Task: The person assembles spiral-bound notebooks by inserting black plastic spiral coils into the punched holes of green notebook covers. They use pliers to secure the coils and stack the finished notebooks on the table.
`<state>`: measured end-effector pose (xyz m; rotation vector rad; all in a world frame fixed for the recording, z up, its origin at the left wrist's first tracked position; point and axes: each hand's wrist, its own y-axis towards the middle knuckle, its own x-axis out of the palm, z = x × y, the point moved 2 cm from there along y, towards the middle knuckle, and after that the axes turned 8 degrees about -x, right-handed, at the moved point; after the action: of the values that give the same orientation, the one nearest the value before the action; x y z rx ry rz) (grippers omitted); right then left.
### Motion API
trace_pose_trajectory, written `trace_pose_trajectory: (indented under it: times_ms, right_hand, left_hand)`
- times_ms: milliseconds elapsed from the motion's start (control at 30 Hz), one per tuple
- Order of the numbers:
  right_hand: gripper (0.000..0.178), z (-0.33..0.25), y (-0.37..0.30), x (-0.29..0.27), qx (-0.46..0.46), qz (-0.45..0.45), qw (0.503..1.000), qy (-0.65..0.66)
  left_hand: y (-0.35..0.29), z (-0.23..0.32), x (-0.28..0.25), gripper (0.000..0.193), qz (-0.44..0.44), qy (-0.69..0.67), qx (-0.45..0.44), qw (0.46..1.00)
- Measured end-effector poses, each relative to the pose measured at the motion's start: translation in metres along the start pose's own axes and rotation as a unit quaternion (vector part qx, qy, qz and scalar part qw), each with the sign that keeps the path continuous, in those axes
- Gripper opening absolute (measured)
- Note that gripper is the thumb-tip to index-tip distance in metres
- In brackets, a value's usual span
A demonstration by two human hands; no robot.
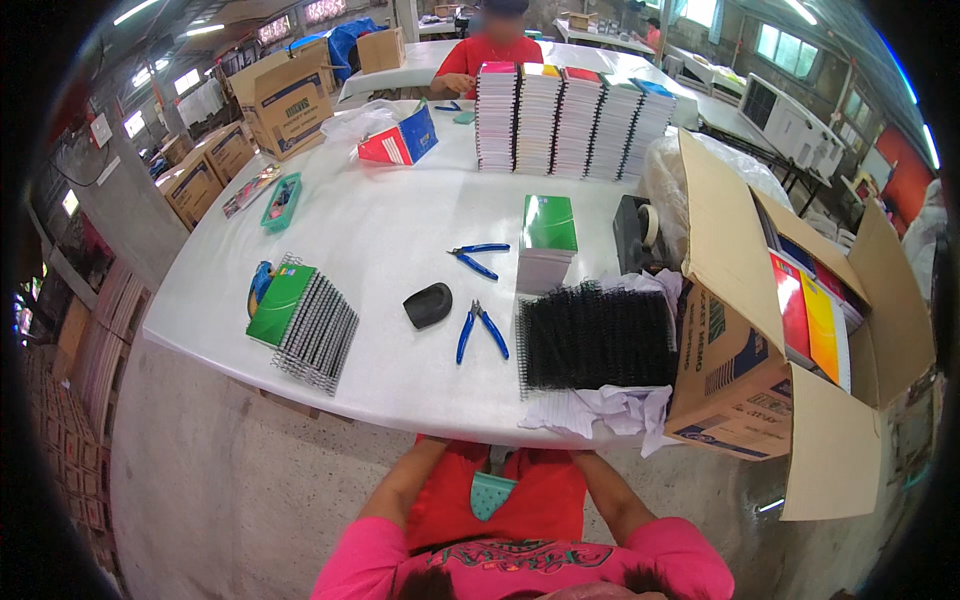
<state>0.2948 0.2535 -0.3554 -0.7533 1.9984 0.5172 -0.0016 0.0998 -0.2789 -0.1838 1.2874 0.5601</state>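
Both my forearms reach forward to the table's near edge, over a red apron [425, 505]. My left and right hands are hidden at or under that edge, so their fingers and anything in them do not show. On the table [400, 240] in front of me lie blue-handled cutters [483, 332], with a second pair of cutters [478, 258] just beyond. Left of them sits a black rounded block [428, 306]. A heap of black binding coils [598, 338] rests on crumpled paper [610, 412] to the right. Green-covered spiral notebooks [290, 310] stand stacked at the left.
A green-topped pad stack [548, 225] stands behind the coils. An open carton [735, 370] with notebooks crowds the right side. Tall notebook stacks [570, 120] line the far edge, where a person in red [500, 50] works. A teal basket [282, 203] sits at the left.
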Motion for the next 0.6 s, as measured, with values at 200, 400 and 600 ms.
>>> trace_pose_trajectory:
  times_ms: [200, 400, 600]
  right_hand:
    - [0.042, -0.006, 0.0, 0.006, -0.002, -0.004, 1.0, -0.002]
    - [0.043, -0.008, -0.001, 0.011, -0.013, -0.006, 1.0, -0.004]
    - [0.044, 0.0, -0.008, 0.012, -0.019, -0.014, 1.0, -0.011]
  left_hand:
    - [-0.011, -0.005, 0.004, 0.048, -0.003, -0.006, -0.004, 1.0]
    - [-0.023, -0.006, 0.005, 0.048, 0.0, -0.013, -0.01, 1.0]
    - [-0.039, 0.0, 0.009, 0.048, -0.012, -0.018, -0.001, 1.0]
